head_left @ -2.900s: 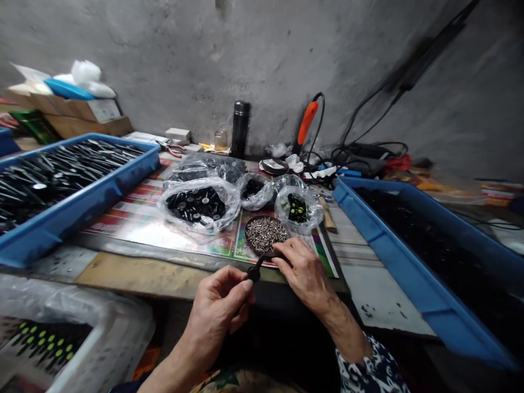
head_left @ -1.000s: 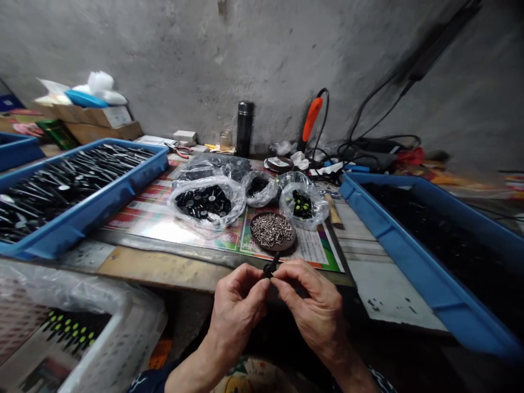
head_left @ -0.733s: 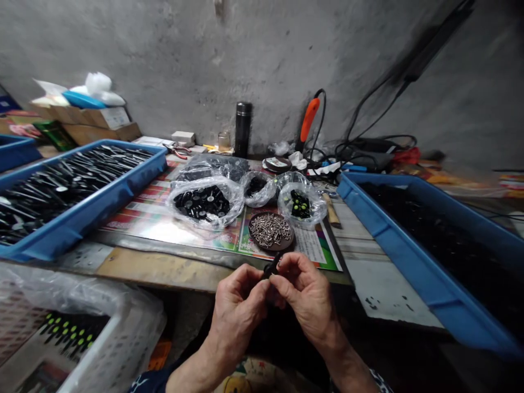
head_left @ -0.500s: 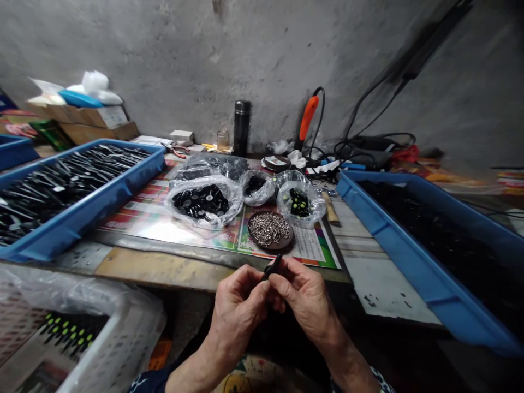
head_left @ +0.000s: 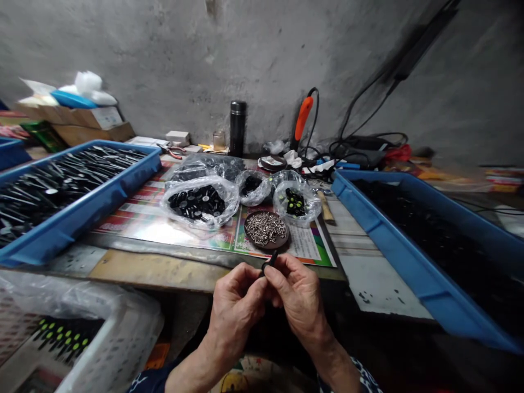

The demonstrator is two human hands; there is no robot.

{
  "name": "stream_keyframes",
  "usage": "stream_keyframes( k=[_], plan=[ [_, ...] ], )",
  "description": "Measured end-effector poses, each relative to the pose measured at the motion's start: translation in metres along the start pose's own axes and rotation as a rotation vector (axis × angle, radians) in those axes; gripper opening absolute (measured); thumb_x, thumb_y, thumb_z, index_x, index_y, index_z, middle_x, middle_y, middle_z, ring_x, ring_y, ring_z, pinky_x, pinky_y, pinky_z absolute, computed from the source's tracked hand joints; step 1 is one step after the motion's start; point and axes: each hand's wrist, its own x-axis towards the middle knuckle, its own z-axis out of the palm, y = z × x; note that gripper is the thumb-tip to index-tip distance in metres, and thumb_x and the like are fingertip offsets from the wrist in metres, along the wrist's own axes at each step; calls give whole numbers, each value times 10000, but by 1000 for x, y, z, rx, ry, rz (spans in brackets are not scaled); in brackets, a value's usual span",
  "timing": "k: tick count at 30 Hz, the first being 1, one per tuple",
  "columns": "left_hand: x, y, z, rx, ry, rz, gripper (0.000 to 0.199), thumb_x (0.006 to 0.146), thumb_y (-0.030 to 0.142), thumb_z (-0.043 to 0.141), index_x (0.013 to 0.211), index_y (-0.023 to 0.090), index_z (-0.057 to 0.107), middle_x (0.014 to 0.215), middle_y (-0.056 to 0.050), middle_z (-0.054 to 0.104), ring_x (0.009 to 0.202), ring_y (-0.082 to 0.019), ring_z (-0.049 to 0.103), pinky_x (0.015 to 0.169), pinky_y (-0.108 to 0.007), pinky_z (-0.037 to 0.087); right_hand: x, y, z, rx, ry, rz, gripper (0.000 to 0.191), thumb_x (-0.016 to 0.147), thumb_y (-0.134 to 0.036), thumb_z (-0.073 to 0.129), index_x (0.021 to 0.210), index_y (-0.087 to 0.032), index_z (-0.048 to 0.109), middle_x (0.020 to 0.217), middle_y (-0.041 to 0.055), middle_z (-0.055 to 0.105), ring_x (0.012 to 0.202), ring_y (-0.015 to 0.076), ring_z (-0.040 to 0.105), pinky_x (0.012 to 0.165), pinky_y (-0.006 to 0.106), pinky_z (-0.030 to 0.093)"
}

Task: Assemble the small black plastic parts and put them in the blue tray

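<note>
Basically both hands are on one small black part: the left hand and right hand meet at the fingertips, grip narrow and closed on the small black part, which pokes up between them just in front of the counter edge. Its shape is mostly hidden by the fingers, so no detail. Just ahead sits a dark round dish heaped with silver screws, with a clear bag of black discs to its left. Lots left around: the left blue tray is full of long dark pieces, the right blue tray is packed with black pieces, and green-tipped pieces fill the lower-left crate.
</note>
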Motion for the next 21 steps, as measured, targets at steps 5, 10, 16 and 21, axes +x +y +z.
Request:
stream_keyframes(
  k=[5,10,16,21],
  plan=[
    [1,2,0,-20,-29,6,439,729,521,808,731,155,567,568,-2,626,417,-45,411,372,-139,278,1,-1,-9,-1,-107,44,248,904,-386,725,886,-149,651,622,-32,569,432,57,454,388,104,368],
    [0,0,-1,51,-21,11,432,743,520,794,731,150,573,585,2,606,428,-42,400,374,-141,277,-3,-4,-11,-97,-101,17,171,911,-323,673,866,-160,649,630,-32,572,431,66,453,386,118,372],
    [-1,-3,2,75,15,13,438,734,534,791,727,156,569,561,28,560,422,-38,375,371,-142,277,-6,-1,-3,-172,36,-100,128,892,-284,663,839,-169,652,623,-48,538,439,65,415,375,117,345],
    [-2,0,2,47,2,-37,438,720,515,805,728,149,565,590,8,598,426,-36,407,377,-130,295,-5,0,-9,-116,-44,-32,172,913,-326,681,857,-166,650,638,-36,551,464,79,464,396,123,372]
  ],
)
